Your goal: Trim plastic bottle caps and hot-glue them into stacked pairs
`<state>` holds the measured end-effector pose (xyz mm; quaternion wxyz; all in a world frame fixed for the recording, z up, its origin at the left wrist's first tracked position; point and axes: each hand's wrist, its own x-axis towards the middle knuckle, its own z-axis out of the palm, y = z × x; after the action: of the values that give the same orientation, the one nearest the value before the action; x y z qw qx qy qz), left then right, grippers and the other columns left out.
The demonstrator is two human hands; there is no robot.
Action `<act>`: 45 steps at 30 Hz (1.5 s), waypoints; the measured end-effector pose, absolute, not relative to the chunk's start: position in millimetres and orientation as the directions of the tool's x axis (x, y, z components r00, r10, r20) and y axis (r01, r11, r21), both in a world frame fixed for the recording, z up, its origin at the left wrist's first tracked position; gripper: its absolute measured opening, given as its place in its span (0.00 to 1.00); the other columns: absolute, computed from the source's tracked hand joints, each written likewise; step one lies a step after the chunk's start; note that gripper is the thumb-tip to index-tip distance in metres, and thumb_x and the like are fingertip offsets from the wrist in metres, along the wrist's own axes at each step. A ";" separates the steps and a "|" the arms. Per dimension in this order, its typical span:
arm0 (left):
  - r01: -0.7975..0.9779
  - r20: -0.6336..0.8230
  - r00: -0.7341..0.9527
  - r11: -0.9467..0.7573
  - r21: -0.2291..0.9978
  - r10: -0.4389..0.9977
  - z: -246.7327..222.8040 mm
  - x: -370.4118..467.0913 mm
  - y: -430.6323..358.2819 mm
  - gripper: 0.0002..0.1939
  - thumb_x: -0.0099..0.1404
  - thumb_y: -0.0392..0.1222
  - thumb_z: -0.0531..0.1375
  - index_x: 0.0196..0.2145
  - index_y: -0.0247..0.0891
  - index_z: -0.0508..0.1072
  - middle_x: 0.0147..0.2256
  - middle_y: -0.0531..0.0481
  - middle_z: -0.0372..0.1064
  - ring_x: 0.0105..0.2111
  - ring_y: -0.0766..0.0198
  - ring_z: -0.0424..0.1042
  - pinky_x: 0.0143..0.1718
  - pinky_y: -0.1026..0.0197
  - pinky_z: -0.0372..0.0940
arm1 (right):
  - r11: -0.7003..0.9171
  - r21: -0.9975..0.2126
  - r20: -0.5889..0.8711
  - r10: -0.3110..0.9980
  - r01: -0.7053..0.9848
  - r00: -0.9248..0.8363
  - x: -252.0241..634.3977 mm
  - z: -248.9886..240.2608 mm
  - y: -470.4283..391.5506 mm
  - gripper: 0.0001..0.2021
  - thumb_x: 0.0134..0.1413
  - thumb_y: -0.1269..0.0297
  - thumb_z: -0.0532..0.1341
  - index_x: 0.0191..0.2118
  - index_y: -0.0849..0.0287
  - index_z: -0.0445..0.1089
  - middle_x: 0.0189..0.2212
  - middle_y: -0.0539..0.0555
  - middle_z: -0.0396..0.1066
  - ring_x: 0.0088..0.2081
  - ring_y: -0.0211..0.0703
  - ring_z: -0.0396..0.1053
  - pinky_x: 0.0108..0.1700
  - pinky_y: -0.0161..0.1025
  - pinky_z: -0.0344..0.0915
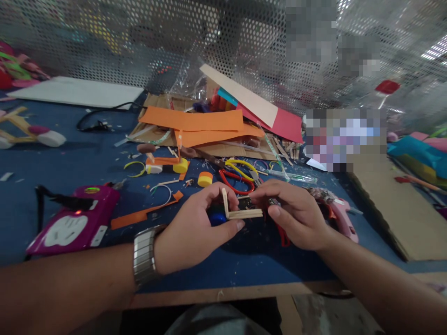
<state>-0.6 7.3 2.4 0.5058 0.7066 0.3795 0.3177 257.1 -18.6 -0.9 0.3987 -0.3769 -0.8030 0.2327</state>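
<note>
My left hand (200, 223), with a metal watch at the wrist, is wrapped round a small model of wooden sticks (244, 213). One stick stands upright, and others lie level toward the right. A blue round part (217, 218) shows under my left fingers. My right hand (293, 211) is by the right end of the sticks, its thumb and fingers apart; nothing is visible between them. Behind the hands lie red-handled scissors (237, 184) and a yellow-handled tool (240, 167). A pink glue gun (344, 216) rests right of my right hand.
A purple device (78, 218) with a black cord sits at the left. Orange sheets (195, 122) and cardboard (223, 149) lie at the back, before a perforated metal screen (104, 42). A cardboard piece (401, 209) lies at the right. The blue table (209, 272) has a near edge.
</note>
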 end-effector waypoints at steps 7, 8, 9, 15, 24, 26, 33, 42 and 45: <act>0.213 0.061 0.511 -0.196 0.957 0.858 1.4 -0.7 8.0 0.06 0.65 0.40 0.68 0.39 0.41 0.76 0.35 0.55 0.75 0.35 0.62 0.72 0.42 0.57 0.69 | 0.681 -0.600 0.489 0.727 0.419 -0.482 252.8 -3.4 -20.3 0.06 0.73 0.68 0.71 0.52 0.55 0.81 0.39 0.55 0.87 0.38 0.43 0.85 0.42 0.36 0.79; 0.200 0.054 0.513 -0.181 0.963 0.857 1.1 -0.4 7.8 0.06 0.65 0.40 0.69 0.39 0.41 0.76 0.35 0.55 0.75 0.35 0.62 0.72 0.41 0.58 0.69 | 0.684 -0.599 0.493 0.725 0.416 -0.482 252.4 -4.2 -20.2 0.06 0.73 0.69 0.70 0.51 0.55 0.81 0.39 0.55 0.87 0.38 0.42 0.85 0.41 0.35 0.79; 0.182 0.044 0.516 -0.159 0.970 0.855 0.8 0.0 7.5 0.06 0.65 0.41 0.69 0.39 0.41 0.75 0.35 0.55 0.75 0.35 0.63 0.72 0.40 0.58 0.69 | 0.688 -0.598 0.498 0.721 0.411 -0.482 252.2 -4.8 -20.0 0.06 0.72 0.69 0.70 0.51 0.56 0.81 0.39 0.55 0.87 0.37 0.42 0.85 0.41 0.35 0.79; 0.114 -0.030 0.538 -0.037 0.993 0.842 0.6 2.5 5.5 0.10 0.64 0.44 0.72 0.39 0.42 0.75 0.35 0.55 0.76 0.32 0.64 0.73 0.36 0.61 0.70 | 0.723 -0.591 0.536 0.683 0.357 -0.496 251.6 -5.7 -19.1 0.06 0.73 0.71 0.70 0.52 0.58 0.82 0.40 0.56 0.88 0.41 0.42 0.86 0.46 0.34 0.80; 0.166 0.002 0.501 -0.098 0.981 0.865 0.5 1.1 6.7 0.10 0.64 0.44 0.72 0.38 0.41 0.76 0.35 0.54 0.77 0.33 0.63 0.74 0.37 0.59 0.71 | 0.676 -0.634 0.509 0.730 0.375 -0.456 252.7 -1.8 -22.5 0.10 0.77 0.71 0.64 0.55 0.55 0.81 0.43 0.55 0.89 0.44 0.43 0.87 0.49 0.37 0.81; 0.180 0.008 0.510 -0.116 0.977 0.860 1.2 0.5 6.6 0.09 0.64 0.43 0.72 0.38 0.41 0.76 0.35 0.54 0.78 0.33 0.63 0.74 0.36 0.59 0.70 | 0.606 -0.695 0.479 0.791 0.386 -0.380 253.4 -2.9 -23.2 0.11 0.79 0.68 0.62 0.55 0.54 0.82 0.42 0.54 0.88 0.41 0.42 0.86 0.46 0.37 0.81; 0.107 0.052 0.673 -0.167 0.980 0.738 4.3 -2.2 1.1 0.09 0.62 0.35 0.73 0.38 0.41 0.79 0.36 0.54 0.82 0.35 0.63 0.78 0.38 0.61 0.72 | 0.452 -0.796 0.412 0.892 0.403 -0.185 253.6 -7.8 -20.8 0.12 0.82 0.62 0.61 0.52 0.56 0.83 0.37 0.53 0.84 0.33 0.39 0.82 0.37 0.35 0.79; 0.112 0.076 0.700 -0.214 0.970 0.710 4.1 -1.6 -2.2 0.08 0.61 0.34 0.75 0.36 0.41 0.81 0.35 0.54 0.83 0.35 0.61 0.80 0.41 0.60 0.71 | 0.408 -0.828 0.381 0.913 0.385 -0.149 254.4 -13.2 -15.3 0.13 0.82 0.59 0.61 0.52 0.56 0.83 0.36 0.53 0.83 0.33 0.40 0.81 0.37 0.37 0.78; 0.103 0.094 0.701 -0.231 0.967 0.707 0.3 -1.3 -2.0 0.07 0.62 0.36 0.75 0.35 0.41 0.81 0.36 0.52 0.84 0.37 0.59 0.80 0.42 0.58 0.71 | 0.376 -0.852 0.365 0.925 0.364 -0.103 254.9 -14.8 -11.0 0.14 0.81 0.55 0.62 0.51 0.56 0.83 0.36 0.54 0.82 0.32 0.41 0.80 0.37 0.39 0.79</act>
<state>-1.3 -2.0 0.3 0.5556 0.7361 0.2751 0.2716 254.9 -11.0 -14.8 0.4737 -0.4734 -0.6810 0.2961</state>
